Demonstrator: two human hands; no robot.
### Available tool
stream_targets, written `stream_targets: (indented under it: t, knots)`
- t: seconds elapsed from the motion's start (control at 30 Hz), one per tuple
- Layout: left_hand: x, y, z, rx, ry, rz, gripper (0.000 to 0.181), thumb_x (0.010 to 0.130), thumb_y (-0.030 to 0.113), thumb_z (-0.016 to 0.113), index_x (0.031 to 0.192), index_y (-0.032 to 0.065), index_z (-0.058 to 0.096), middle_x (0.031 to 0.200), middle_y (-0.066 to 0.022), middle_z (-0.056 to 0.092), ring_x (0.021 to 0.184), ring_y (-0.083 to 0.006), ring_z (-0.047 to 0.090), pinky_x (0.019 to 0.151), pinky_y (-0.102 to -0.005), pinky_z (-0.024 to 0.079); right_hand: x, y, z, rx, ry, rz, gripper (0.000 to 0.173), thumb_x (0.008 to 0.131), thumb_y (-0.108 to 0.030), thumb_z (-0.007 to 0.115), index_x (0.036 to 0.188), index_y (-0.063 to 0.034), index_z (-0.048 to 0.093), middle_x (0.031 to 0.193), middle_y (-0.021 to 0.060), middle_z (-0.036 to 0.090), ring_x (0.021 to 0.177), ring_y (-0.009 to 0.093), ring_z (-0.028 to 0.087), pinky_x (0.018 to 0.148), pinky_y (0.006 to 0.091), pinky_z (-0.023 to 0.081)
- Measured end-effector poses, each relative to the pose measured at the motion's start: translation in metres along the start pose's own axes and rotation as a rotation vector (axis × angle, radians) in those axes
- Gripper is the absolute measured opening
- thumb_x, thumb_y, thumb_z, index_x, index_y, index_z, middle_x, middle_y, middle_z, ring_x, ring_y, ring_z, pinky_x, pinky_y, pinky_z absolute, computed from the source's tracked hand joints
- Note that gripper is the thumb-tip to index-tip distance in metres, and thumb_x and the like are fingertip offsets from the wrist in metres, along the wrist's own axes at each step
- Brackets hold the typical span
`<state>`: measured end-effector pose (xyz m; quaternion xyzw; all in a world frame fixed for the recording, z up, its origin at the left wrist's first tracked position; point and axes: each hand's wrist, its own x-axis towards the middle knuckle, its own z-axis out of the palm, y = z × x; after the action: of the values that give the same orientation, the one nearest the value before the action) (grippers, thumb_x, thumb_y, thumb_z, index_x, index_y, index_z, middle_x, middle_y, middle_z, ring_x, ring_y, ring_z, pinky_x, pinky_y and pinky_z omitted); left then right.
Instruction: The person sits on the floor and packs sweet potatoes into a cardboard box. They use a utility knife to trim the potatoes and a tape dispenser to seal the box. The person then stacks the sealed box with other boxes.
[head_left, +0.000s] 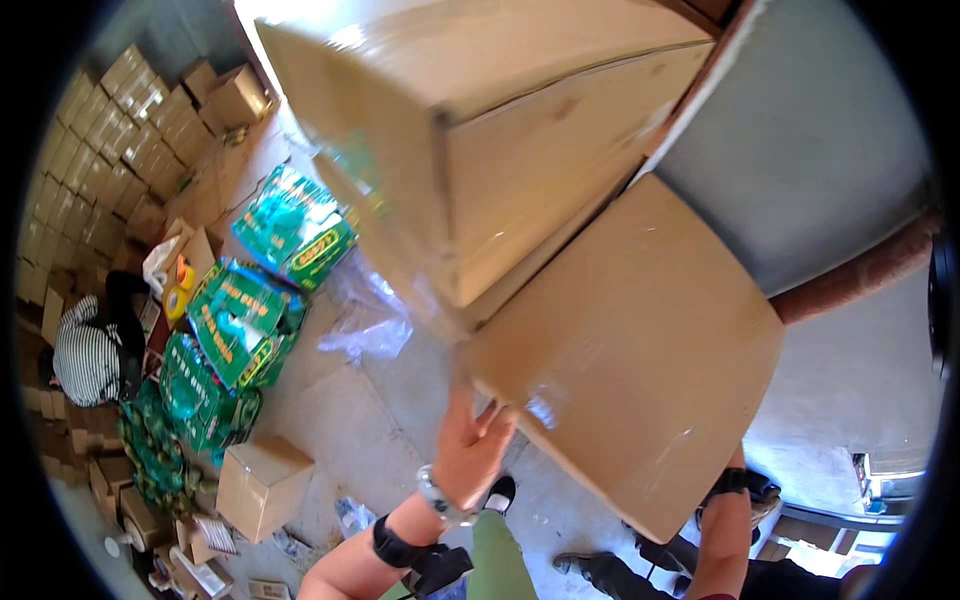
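A large taped cardboard box (622, 352) is tilted in front of me, its broad brown face toward the camera. My left hand (469, 446) is against its lower left edge, fingertips partly hidden and blurred. A clear bracelet and a black strap circle that arm. At the box's lower right edge is my right hand (736, 454), its fingers hidden behind the cardboard. Directly beyond, close to the held box, stand more large cardboard boxes (555, 172). A blurred cardboard side (375, 150) projects left from them.
Green printed packs (244, 322) and a clear plastic sheet (367, 315) lie on the floor at left. Nearer me is a small carton (264, 480). A person in a striped shirt (88, 352) is beside stacked cartons (112, 127). Another person's dark-trousered leg (611, 574) is below the box.
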<state>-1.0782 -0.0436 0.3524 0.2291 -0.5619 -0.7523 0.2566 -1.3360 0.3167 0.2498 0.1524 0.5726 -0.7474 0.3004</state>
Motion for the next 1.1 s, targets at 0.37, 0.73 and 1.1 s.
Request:
stream_targets:
  t: [0.37,0.73,1.1]
  knots:
    - [-0.072,-0.038,-0.12,0.049,0.02,-0.221,0.067,0.088,0.014,0.058,0.144,0.0115,0.021,0.144,-0.0107,0.028,0.133,-0.0224,0.028,0.103,-0.0416,0.034,-0.071,0.085,-0.029,-0.792,-0.01,0.288,0.04,0.09,-0.036,0.046,0.116,-0.0068,0.051,0.103,0.0111,0.061,0.083,0.028,0.062,0.069,0.0429,0.051]
    - [-0.476,-0.121,-0.558,0.554,1.225,-0.505,0.038,0.084,0.022,0.059,0.117,0.0022,0.056,0.116,-0.0152,0.058,0.106,-0.0255,0.055,0.093,-0.0355,0.041,-0.195,0.409,0.2,-1.38,-0.366,0.918,0.042,0.092,-0.035,0.05,0.124,-0.0095,0.042,0.114,0.012,0.056,0.098,0.028,0.058,0.071,0.0476,0.05]
    - [-0.56,-0.193,-0.815,0.425,1.54,-0.996,0.077,0.085,0.057,0.046,0.14,0.0058,0.029,0.138,-0.0166,0.038,0.121,-0.0347,0.042,0.087,-0.0499,0.044,-0.192,0.705,0.4,-1.485,-0.614,0.749,0.036,0.09,-0.032,0.052,0.117,-0.0087,0.049,0.106,0.0078,0.058,0.09,0.021,0.058,0.067,0.0383,0.05]
